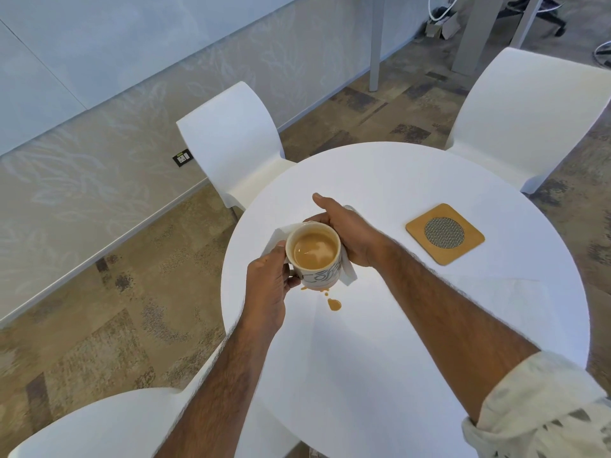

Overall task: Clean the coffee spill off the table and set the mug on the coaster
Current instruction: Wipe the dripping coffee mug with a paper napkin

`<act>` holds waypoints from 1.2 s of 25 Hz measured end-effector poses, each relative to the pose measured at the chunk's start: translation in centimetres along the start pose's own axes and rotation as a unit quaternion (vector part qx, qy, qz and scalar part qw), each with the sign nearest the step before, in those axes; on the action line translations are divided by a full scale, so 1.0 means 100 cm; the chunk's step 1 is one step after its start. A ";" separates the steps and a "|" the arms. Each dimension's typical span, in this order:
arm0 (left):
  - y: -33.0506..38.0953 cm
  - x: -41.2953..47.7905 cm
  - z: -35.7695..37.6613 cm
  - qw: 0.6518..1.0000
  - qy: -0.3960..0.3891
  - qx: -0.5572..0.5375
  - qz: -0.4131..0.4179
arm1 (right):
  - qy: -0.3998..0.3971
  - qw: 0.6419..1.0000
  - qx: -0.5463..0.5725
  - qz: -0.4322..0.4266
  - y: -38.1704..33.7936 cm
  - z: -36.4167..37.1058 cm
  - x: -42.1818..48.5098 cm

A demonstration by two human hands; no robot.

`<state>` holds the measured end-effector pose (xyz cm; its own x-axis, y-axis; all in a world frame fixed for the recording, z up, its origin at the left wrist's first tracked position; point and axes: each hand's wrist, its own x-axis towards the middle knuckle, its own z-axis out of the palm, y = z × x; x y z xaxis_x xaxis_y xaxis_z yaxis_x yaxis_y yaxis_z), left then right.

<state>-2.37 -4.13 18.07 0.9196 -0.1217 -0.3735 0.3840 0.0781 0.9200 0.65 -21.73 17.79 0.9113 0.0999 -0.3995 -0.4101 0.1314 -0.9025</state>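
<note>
A white mug full of milky coffee is held over the left part of the round white table. My left hand grips it by the handle side. My right hand holds a white paper napkin against the mug's far side and underside; the napkin also shows at the mug's left. Small brown coffee drops lie on the table just below the mug. A square wooden coaster with a round mesh centre sits to the right, apart from both hands.
Three white chairs ring the table: one behind it at the left, one at the back right, one at the near left. Patterned carpet covers the floor, and a frosted wall runs along the left.
</note>
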 end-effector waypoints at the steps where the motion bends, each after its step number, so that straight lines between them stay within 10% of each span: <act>1: 0.000 -0.001 0.000 1.000 0.000 -0.004 -0.003 | -0.005 1.000 0.005 0.016 0.002 0.000 0.002; 6: 0.000 0.002 0.001 0.999 0.016 -0.029 0.005 | -0.014 0.984 0.172 0.042 0.039 0.002 0.000; 15: -0.009 0.013 0.004 0.993 0.095 -0.064 -0.001 | 0.072 0.850 0.522 -0.022 0.081 0.047 -0.010; 30: -0.013 0.020 0.006 0.992 0.117 -0.055 0.012 | 0.252 0.922 0.281 -0.085 0.052 0.097 -0.051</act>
<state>-1.12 -5.10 16.17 0.9178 0.1135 -0.3804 0.3562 0.1877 0.9154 -6.45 -11.96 16.67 0.8080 -0.4222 -0.4109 -0.0844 0.6073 -0.7900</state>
